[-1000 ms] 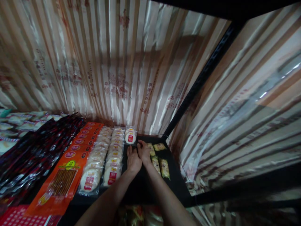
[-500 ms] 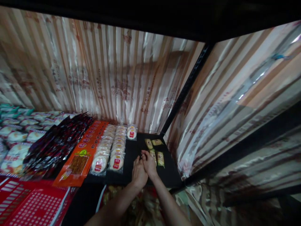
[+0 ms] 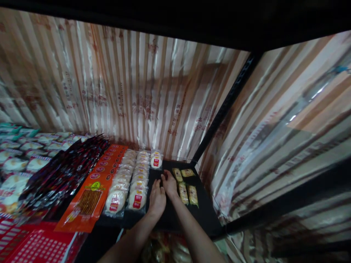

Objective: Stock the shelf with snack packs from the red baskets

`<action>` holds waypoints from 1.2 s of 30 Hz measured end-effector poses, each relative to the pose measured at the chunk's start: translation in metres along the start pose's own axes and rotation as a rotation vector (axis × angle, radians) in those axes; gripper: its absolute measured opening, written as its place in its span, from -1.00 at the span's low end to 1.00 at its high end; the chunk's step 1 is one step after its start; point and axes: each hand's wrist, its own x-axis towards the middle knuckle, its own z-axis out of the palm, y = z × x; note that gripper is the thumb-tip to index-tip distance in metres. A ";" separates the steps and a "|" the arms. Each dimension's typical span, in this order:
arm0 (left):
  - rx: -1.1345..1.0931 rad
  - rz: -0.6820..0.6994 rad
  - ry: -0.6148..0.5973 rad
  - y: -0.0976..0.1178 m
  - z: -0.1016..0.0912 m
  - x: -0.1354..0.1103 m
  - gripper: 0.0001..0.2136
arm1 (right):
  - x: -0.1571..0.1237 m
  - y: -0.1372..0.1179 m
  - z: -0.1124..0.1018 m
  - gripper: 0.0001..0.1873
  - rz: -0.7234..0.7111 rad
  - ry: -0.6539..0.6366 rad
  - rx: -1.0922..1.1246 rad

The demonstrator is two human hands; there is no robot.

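Observation:
Both hands are over the black shelf (image 3: 204,215), between the rice cracker packs and the small yellow-green packets. My left hand (image 3: 157,197) has its fingers stretched out flat, just right of the second row of rice cracker packs (image 3: 138,197). My right hand (image 3: 169,183) is slightly farther back, its fingers loosely bent and apart. I see nothing in either hand, though the undersides are hidden. Behind them lies a shorter stack of round rice cracker packs (image 3: 156,160). Several yellow-green packets (image 3: 193,195) lie right of my right hand.
Leftward are another row of rice cracker packs (image 3: 115,202), an orange snack-stick bag (image 3: 91,193), dark shiny packets (image 3: 65,166) and white snack bags (image 3: 16,188). A red basket (image 3: 46,246) is at lower left. A black post (image 3: 222,109) and striped sheeting (image 3: 142,87) stand behind.
My hands, earlier pressed together, have drawn apart, the right one reaching farther back. The camera view has shifted slightly. The packs and packets keep their arrangement.

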 end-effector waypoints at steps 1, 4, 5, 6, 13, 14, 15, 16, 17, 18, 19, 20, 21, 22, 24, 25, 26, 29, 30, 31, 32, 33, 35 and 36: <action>-0.023 -0.020 0.005 0.002 -0.001 0.006 -0.56 | 0.008 -0.002 0.004 -0.63 -0.003 0.007 -0.024; -0.071 -0.051 -0.009 0.006 -0.003 0.022 -0.56 | 0.033 -0.011 0.014 -0.56 0.012 0.022 -0.128; -0.084 -0.053 -0.016 0.007 -0.002 0.025 -0.55 | 0.041 -0.014 0.017 -0.54 0.032 0.022 -0.168; -0.098 -0.053 -0.019 0.008 -0.001 0.029 -0.55 | 0.048 -0.016 0.020 -0.51 0.057 0.015 -0.203; -0.173 -0.054 -0.009 0.003 0.013 0.040 -0.54 | 0.071 -0.009 0.034 -0.50 0.134 -0.004 -0.198; -0.169 -0.037 -0.005 0.001 0.015 0.041 -0.55 | 0.072 -0.006 0.033 -0.55 0.133 0.000 -0.167; -0.164 -0.018 0.003 -0.001 0.017 0.041 -0.56 | 0.072 -0.003 0.033 -0.60 0.132 0.004 -0.138; -0.164 0.000 0.012 -0.003 0.019 0.040 -0.56 | 0.073 -0.001 0.031 -0.65 0.133 0.007 -0.114; -0.166 0.014 0.021 -0.004 0.020 0.039 -0.57 | 0.072 0.001 0.029 -0.70 0.131 0.011 -0.096; -0.169 0.024 0.025 -0.004 0.021 0.037 -0.57 | 0.071 0.002 0.027 -0.74 0.124 0.016 -0.079; -0.171 0.028 0.023 -0.003 0.022 0.034 -0.58 | 0.070 0.003 0.024 -0.78 0.113 0.019 -0.062; -0.168 0.028 0.016 -0.002 0.022 0.031 -0.58 | 0.067 0.002 0.021 -0.80 0.100 0.020 -0.048; -0.161 0.024 0.006 -0.001 0.021 0.026 -0.58 | 0.064 0.002 0.017 -0.81 0.088 0.019 -0.034; -0.147 0.020 -0.001 0.000 0.020 0.021 -0.58 | 0.059 0.001 0.014 -0.80 0.076 0.019 -0.015; -0.112 0.027 -0.011 0.001 0.018 0.007 -0.59 | 0.045 0.001 0.006 -0.78 0.060 0.017 0.027; -0.096 0.044 -0.013 0.000 0.017 -0.001 -0.59 | 0.037 0.001 0.002 -0.76 0.055 0.013 0.044; -0.083 0.065 -0.015 -0.002 0.015 -0.010 -0.59 | 0.027 0.002 -0.003 -0.75 0.054 0.011 0.068; -0.054 0.155 -0.013 -0.014 0.012 -0.041 -0.57 | -0.006 0.009 -0.021 -0.71 0.057 0.050 0.231; -0.044 0.190 -0.004 -0.019 0.010 -0.051 -0.57 | -0.017 0.012 -0.027 -0.69 0.061 0.081 0.305; -0.036 0.221 0.006 -0.025 0.009 -0.062 -0.56 | -0.029 0.015 -0.033 -0.68 0.064 0.112 0.372; -0.029 0.248 0.017 -0.031 0.006 -0.072 -0.55 | -0.042 0.017 -0.039 -0.67 0.066 0.140 0.422; -0.020 0.271 0.029 -0.038 0.004 -0.082 -0.55 | -0.054 0.018 -0.043 -0.66 0.066 0.156 0.449; 0.010 0.311 0.055 -0.053 -0.003 -0.098 -0.54 | -0.081 0.017 -0.046 -0.63 0.057 0.140 0.481; 0.035 0.330 0.077 -0.061 -0.006 -0.105 -0.53 | -0.094 0.014 -0.045 -0.63 0.051 0.106 0.497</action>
